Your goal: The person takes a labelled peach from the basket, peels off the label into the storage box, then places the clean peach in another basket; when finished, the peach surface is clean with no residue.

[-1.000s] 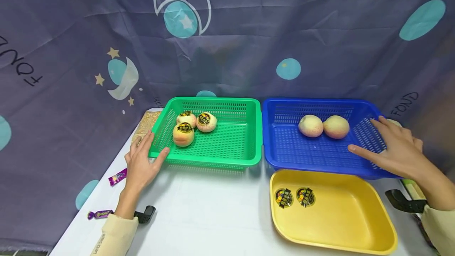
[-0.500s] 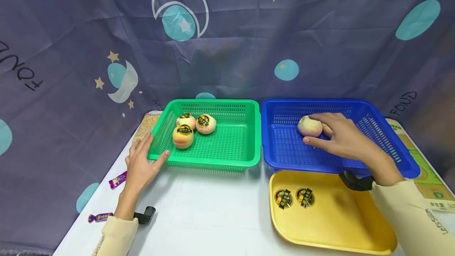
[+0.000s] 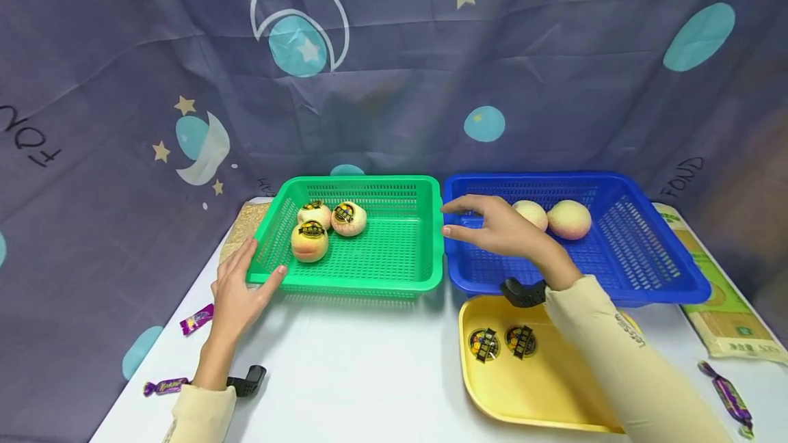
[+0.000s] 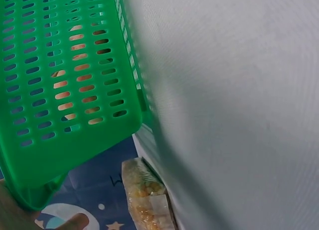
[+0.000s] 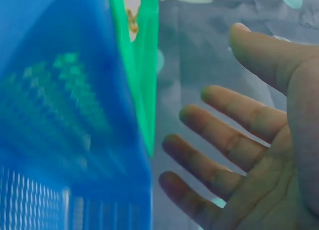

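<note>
My left hand point(image 3: 237, 299) rests at the near left corner of the green basket point(image 3: 363, 286), thumb spread from relaxed fingers. A fingertip point(image 4: 75, 222) shows past that corner in the left wrist view. Inside the basket, at its left, sit three peaches point(image 3: 310, 241) with black round stickers. My right hand point(image 3: 501, 224) hovers over the left side of the blue basket point(image 3: 667, 251), fingers spread and holding nothing, fingertips near the green basket's right rim. Two pale peaches point(image 3: 569, 219) lie in the blue basket, the left one partly behind the hand; no stickers show on them.
In front of the blue basket stands a yellow tub point(image 3: 542, 392) with two round stickers point(image 3: 483, 345) in it, partly covered by the right sleeve. Wrapped candies point(image 3: 197, 320) lie at the left. A candy point(image 3: 729, 398) and a green package point(image 3: 717, 292) lie at the right.
My right hand has swept left from the blue basket's right rim, over its peaches, to its left side. The left hand stays at the green basket's corner. The head view has shifted slightly.
</note>
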Demonstrator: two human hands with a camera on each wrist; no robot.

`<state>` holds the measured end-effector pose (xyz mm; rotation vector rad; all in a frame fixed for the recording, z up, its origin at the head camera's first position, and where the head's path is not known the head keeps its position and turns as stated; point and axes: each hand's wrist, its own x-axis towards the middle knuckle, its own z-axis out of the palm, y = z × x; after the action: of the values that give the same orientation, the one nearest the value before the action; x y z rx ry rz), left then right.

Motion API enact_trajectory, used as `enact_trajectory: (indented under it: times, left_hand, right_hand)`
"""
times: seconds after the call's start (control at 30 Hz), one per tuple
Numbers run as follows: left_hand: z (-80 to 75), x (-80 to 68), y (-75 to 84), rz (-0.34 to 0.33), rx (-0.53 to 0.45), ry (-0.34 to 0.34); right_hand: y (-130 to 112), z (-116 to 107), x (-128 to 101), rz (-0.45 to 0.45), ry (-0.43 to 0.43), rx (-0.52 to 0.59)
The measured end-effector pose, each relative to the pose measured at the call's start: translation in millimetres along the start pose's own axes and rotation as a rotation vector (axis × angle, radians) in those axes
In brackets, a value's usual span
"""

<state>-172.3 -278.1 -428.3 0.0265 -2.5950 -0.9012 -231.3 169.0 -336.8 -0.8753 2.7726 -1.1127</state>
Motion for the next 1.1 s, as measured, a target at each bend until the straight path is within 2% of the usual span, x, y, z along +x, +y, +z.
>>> enact_trajectory:
  times: [0.33,0.6,1.1]
  left_hand:
    - [-3.1,1.0,-2.1,-0.016,-0.047,0.015]
    - [0.1,0.8,-2.9,-0.033,-0.086,0.008]
    - [1.1,-1.0,-3.5,-0.045,-0.122,0.019]
  right_hand:
    - [-24,41,54,-0.045,0.014,0.154]
    - [-27,70,84,0.016,0.017,0.262]
    - [-31,100,128,0.095,0.005,0.371]
